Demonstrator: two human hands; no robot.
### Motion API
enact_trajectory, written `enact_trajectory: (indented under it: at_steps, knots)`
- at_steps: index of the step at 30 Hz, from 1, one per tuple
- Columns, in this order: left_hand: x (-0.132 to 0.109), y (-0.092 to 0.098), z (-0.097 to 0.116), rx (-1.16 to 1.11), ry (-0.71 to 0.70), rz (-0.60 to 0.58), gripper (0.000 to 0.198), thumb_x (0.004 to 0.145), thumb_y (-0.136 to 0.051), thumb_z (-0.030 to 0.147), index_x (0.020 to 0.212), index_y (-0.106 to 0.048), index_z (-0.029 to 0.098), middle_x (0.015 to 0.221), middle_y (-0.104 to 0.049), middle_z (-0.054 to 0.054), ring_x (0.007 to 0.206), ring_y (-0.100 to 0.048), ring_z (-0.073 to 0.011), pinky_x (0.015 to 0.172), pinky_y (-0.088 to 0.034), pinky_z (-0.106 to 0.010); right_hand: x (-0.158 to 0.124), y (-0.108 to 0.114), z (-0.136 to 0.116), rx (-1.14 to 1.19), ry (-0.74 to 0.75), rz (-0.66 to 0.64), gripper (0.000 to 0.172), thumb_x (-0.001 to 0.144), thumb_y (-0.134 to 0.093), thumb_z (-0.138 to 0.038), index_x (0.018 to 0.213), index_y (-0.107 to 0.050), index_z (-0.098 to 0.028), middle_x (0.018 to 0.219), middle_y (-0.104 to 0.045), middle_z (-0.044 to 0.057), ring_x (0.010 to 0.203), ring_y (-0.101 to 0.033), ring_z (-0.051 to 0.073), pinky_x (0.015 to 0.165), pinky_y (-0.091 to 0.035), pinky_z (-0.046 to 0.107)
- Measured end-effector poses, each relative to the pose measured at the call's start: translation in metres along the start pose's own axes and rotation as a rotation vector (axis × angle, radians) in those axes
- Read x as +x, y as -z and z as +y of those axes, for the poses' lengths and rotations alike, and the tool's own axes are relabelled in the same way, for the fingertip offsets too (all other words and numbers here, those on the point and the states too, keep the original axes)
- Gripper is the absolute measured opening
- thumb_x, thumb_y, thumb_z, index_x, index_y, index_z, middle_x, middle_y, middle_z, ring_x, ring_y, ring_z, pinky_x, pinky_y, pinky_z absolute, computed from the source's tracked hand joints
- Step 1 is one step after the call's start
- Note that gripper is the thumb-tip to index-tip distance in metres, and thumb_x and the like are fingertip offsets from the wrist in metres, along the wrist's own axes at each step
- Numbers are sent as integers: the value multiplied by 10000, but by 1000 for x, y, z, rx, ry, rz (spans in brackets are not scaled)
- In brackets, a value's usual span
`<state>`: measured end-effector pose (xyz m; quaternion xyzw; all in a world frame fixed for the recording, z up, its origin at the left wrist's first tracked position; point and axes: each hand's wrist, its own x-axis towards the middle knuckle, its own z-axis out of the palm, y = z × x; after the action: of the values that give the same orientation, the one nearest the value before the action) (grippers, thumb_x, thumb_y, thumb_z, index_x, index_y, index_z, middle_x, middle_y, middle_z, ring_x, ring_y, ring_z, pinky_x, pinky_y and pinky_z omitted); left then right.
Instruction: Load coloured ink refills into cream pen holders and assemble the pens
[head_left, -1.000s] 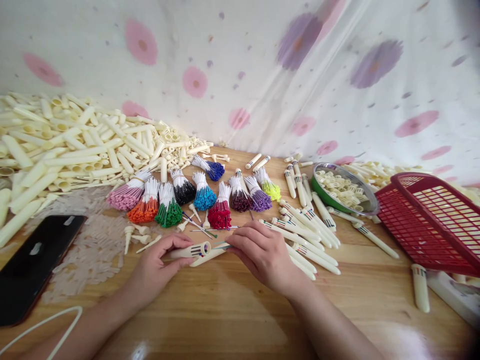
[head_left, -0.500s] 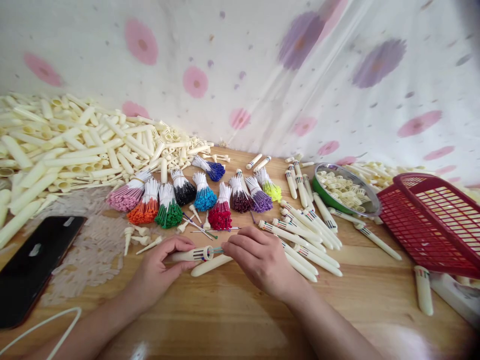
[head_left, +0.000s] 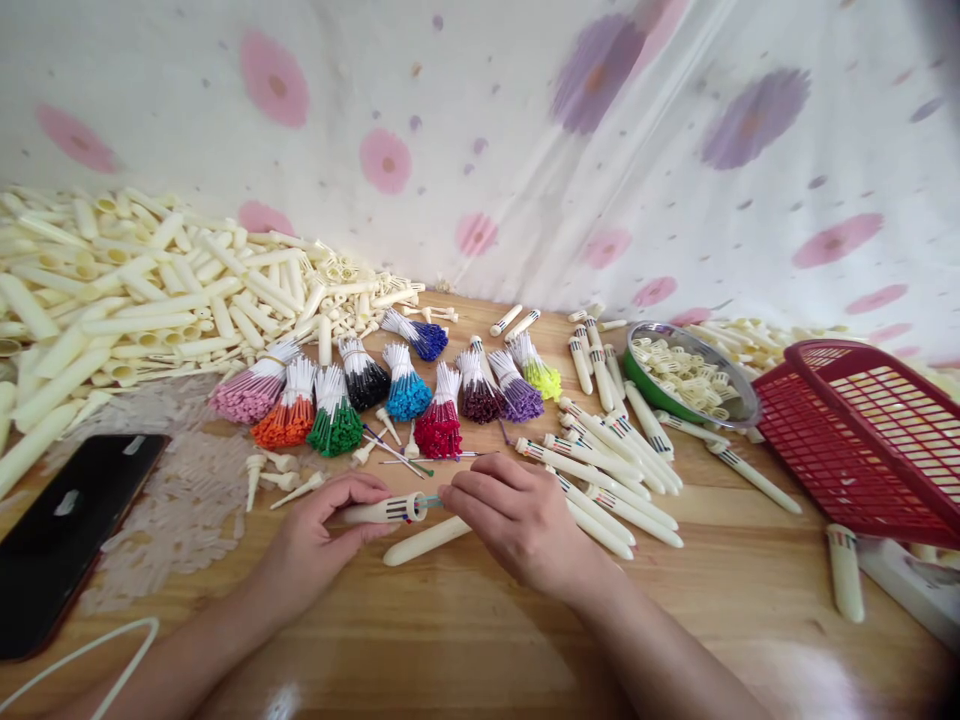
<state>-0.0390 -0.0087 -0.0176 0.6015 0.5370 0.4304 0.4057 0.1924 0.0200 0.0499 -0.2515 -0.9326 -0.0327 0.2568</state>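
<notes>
My left hand is closed around a cream multicolour pen barrel, its slotted, open end facing right. Small red and blue tips show at the slots. My right hand pinches a thin light-blue pen refill at that open end; whether it is one or more I cannot tell. Beneath the hands a plain cream pen tube lies on the table, partly covered by my right hand. Just beyond stand bundles of white refills with coloured ends, such as the red bundle and the green bundle.
A heap of cream pen tubes fills the back left. At the left lies a phone beside clear plastic bits. Several assembled pens lie right of my hands, near a green bowl and a red basket.
My right hand has shifted slightly left, and less of the light-blue refill shows outside the barrel. The left hand keeps its hold. The whole view has shifted slightly.
</notes>
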Motion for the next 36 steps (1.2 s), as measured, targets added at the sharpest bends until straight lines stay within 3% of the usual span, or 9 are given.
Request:
enact_trajectory:
  at_steps: [15, 18, 26, 33, 36]
  knots:
    - [1, 1, 1, 21, -24, -8, 136, 648, -723, 261, 770, -672, 228, 861, -695, -26, 818, -670, -195, 761, -556, -314, 0, 1, 1, 19, -18, -41, 227, 939, -404, -160, 900, -626, -140, 804, -665, 59, 771, -546, 160, 656, -448, 259]
    - [1, 1, 0, 84, -90, -9, 127, 679, -709, 267, 786, -655, 227, 872, -690, -24, 821, -668, -191, 760, -553, -308, -1, -3, 1, 65, -49, -44, 206, 926, -420, -143, 891, -622, -143, 795, -660, 58, 771, -542, 162, 664, -443, 259]
    - [0, 2, 12, 377, -424, 89, 78, 770, -602, 175, 827, -616, 227, 871, -686, -11, 793, -664, -165, 745, -537, -290, 3, -10, -3, 268, -170, -34, 190, 906, -447, -159, 816, -614, -143, 712, -627, 46, 670, -527, 142, 614, -423, 250]
    - [0, 4, 17, 483, -485, 152, 82, 787, -577, 183, 837, -628, 222, 851, -692, -22, 795, -664, -181, 746, -532, -311, -1, -9, -2, 159, -86, -6, 155, 905, -459, -138, 920, -614, -140, 779, -649, 53, 755, -563, 150, 669, -445, 253]
    - [0, 6, 15, 484, -475, 155, 86, 791, -560, 168, 830, -616, 219, 856, -687, -24, 817, -659, -184, 747, -528, -312, 0, -4, 2, 187, -141, -13, 135, 900, -484, -170, 918, -615, -142, 812, -655, 59, 775, -558, 160, 672, -441, 257]
